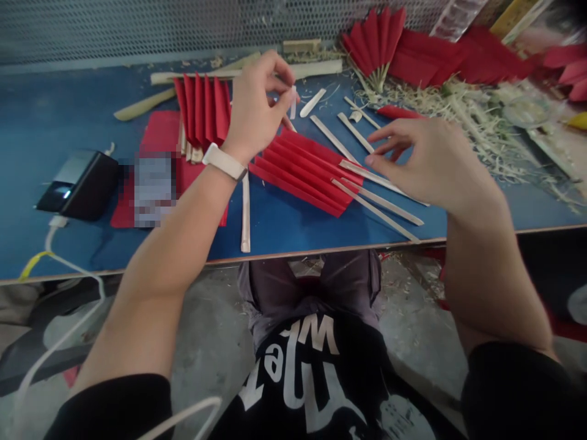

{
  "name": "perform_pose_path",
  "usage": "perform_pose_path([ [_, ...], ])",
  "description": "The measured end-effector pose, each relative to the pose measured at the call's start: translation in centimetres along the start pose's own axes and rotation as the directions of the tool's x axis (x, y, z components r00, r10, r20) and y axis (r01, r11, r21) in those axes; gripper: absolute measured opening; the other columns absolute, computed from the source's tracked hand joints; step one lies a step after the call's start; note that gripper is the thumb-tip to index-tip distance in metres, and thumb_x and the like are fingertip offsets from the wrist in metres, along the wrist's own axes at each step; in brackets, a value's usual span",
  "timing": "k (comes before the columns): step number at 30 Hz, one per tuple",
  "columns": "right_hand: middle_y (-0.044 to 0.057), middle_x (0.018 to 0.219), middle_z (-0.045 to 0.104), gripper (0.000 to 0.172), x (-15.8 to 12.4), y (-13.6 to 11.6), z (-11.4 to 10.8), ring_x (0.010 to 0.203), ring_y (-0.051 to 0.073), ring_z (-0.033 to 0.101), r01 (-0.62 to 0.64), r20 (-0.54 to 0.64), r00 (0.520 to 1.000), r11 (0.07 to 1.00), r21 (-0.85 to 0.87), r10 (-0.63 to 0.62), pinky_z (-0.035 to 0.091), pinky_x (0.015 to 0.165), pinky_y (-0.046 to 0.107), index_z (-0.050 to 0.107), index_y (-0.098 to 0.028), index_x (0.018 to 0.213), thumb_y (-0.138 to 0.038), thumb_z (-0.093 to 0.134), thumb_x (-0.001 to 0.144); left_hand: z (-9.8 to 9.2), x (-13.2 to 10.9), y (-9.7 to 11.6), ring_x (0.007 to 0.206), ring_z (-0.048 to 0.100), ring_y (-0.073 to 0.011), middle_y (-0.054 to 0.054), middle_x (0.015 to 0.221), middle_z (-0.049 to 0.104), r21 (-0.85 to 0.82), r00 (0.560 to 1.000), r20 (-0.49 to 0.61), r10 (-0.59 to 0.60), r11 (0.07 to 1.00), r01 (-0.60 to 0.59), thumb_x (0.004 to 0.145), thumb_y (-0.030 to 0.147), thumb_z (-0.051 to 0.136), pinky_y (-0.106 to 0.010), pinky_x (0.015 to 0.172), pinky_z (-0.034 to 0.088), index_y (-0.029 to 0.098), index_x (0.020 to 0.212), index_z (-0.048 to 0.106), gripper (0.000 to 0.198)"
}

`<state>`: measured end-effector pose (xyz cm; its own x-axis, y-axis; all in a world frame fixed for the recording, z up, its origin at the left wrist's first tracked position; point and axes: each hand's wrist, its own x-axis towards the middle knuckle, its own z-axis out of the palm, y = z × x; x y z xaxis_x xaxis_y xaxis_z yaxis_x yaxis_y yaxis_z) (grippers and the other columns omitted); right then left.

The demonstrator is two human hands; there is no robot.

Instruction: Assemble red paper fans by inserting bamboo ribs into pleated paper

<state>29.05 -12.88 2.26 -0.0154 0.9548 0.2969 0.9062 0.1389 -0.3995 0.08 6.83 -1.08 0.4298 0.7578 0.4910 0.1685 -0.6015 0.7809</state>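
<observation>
My left hand [263, 101] is raised over the table, thumb and finger pinched on a small pale, translucent strip [293, 102]. Below it lies a red pleated paper [302, 165], partly unfolded into ridges. Several flat wooden sticks [389, 205] rest at its right end, some overlapping the paper. My right hand [426, 159] hovers beside these sticks with thumb and fingers apart, holding nothing that I can see. Another wooden stick [246, 211] lies below my left wrist. A second red pleated paper [202, 107], with sticks at its lower end, is partly hidden behind my left hand.
At the back right are a red pleated fan [376, 49], stacked red papers [426, 58] and pale shavings [477, 116]. A knife-shaped wooden piece [144, 105] lies at left, near a black device [85, 186] with a white cable [76, 264]. A mesh panel [183, 30] borders the back.
</observation>
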Motion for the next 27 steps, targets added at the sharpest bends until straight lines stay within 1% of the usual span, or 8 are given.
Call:
perform_pose_path([
  [3, 0.001, 0.092, 0.094, 0.034, 5.1, 1.9, 1.0, 0.086, 0.027, 0.083, -0.084, 0.022, 0.996, 0.994, -0.069, 0.085, 0.065, 0.099, 0.048, 0.097, -0.029, 0.109, -0.004, 0.106, 0.088, -1.7, 0.5, -0.2, 0.096, 0.072, -0.0172, 0.005, 0.105, 0.094, 0.034, 1.000, -0.006, -0.007, 0.999, 0.007, 0.108, 0.103, 0.079, -0.046, 0.084, 0.068, 0.037, 0.118, 0.077, 0.066],
  [7, -0.008, 0.068, 0.078, 0.032, 10.9, 3.4, 3.5, 0.070, 0.013, 0.063, -0.139, 0.098, 0.986, 0.989, 0.053, 0.133, 0.048, 0.084, 0.035, 0.096, -0.020, 0.093, 0.004, 0.115, 0.079, -4.3, 0.5, 2.6, 0.092, 0.079, -0.0151, 0.004, 0.107, 0.098, -0.158, 0.927, 0.371, 0.046, 0.987, 0.014, 0.103, 0.072, 0.103, -0.047, 0.094, 0.070, 0.032, 0.112, 0.089, 0.043],
  [9, -0.011, 0.062, 0.072, 0.033, 12.4, 3.7, 4.8, 0.066, 0.010, 0.058, -0.106, 0.117, 0.989, 0.987, 0.123, 0.091, 0.043, 0.076, 0.031, 0.093, -0.018, 0.086, 0.002, 0.117, 0.077, -4.3, 0.0, 5.0, 0.084, 0.083, -0.0185, 0.002, 0.106, 0.099, -0.270, 0.705, 0.690, 0.164, 0.962, 0.041, 0.102, 0.045, 0.105, -0.048, 0.081, 0.071, 0.036, 0.107, 0.098, 0.012],
  [12, -0.014, 0.058, 0.067, 0.032, 13.2, 3.7, 6.4, 0.063, 0.007, 0.057, -0.081, 0.154, 0.987, 0.976, 0.200, 0.050, 0.043, 0.072, 0.026, 0.088, -0.017, 0.079, -0.004, 0.117, 0.082, -2.0, -1.8, 8.3, 0.091, 0.091, -0.0220, 0.000, 0.106, 0.098, -0.242, 0.357, 0.915, 0.186, 0.963, 0.117, 0.094, 0.031, 0.106, -0.037, 0.078, 0.072, 0.033, 0.096, 0.103, 0.004],
  [16, -0.013, 0.059, 0.069, 0.029, 13.0, 3.8, 7.9, 0.066, 0.007, 0.063, -0.195, 0.243, 0.962, 0.940, 0.280, 0.127, 0.054, 0.080, 0.023, 0.088, -0.015, 0.082, 0.002, 0.110, 0.088, 2.1, -4.4, 11.1, 0.089, 0.099, -0.0304, 0.000, 0.094, 0.097, -0.092, -0.007, 0.994, 0.106, 0.892, 0.443, 0.087, 0.014, 0.098, -0.034, 0.082, 0.077, 0.028, 0.089, 0.102, 0.014],
  [18, -0.012, 0.059, 0.071, 0.033, 13.0, 3.9, 8.6, 0.068, 0.009, 0.066, -0.270, 0.278, 0.943, 0.910, 0.315, 0.184, 0.061, 0.087, 0.025, 0.088, -0.016, 0.087, 0.011, 0.109, 0.086, 3.0, -5.0, 11.5, 0.097, 0.101, -0.0301, -0.003, 0.108, 0.101, -0.049, -0.087, 0.991, 0.100, 0.886, 0.460, 0.097, 0.015, 0.087, -0.034, 0.091, 0.079, 0.028, 0.099, 0.104, 0.021],
  [21, -0.011, 0.061, 0.073, 0.040, 13.1, 4.2, 9.1, 0.069, 0.013, 0.067, -0.271, 0.289, 0.942, 0.890, 0.367, 0.167, 0.068, 0.095, 0.033, 0.088, -0.019, 0.088, 0.016, 0.106, 0.082, 2.8, -4.7, 11.1, 0.096, 0.100, -0.0253, -0.004, 0.126, 0.102, -0.116, -0.019, 0.990, 0.137, 0.896, 0.429, 0.106, 0.021, 0.085, -0.032, 0.093, 0.079, 0.030, 0.123, 0.105, 0.028],
  [27, -0.007, 0.088, 0.086, 0.029, 13.3, 4.7, 6.6, 0.092, 0.017, 0.074, -0.048, -0.058, 0.996, 0.934, 0.354, 0.073, 0.066, 0.100, 0.036, 0.084, -0.028, 0.102, -0.004, 0.100, 0.099, 1.4, -3.1, 7.6, 0.091, 0.092, -0.0220, -0.005, 0.101, 0.096, -0.107, 0.652, 0.754, 0.079, 0.994, 0.003, 0.107, 0.035, 0.095, -0.033, 0.091, 0.072, 0.028, 0.107, 0.100, 0.008],
])
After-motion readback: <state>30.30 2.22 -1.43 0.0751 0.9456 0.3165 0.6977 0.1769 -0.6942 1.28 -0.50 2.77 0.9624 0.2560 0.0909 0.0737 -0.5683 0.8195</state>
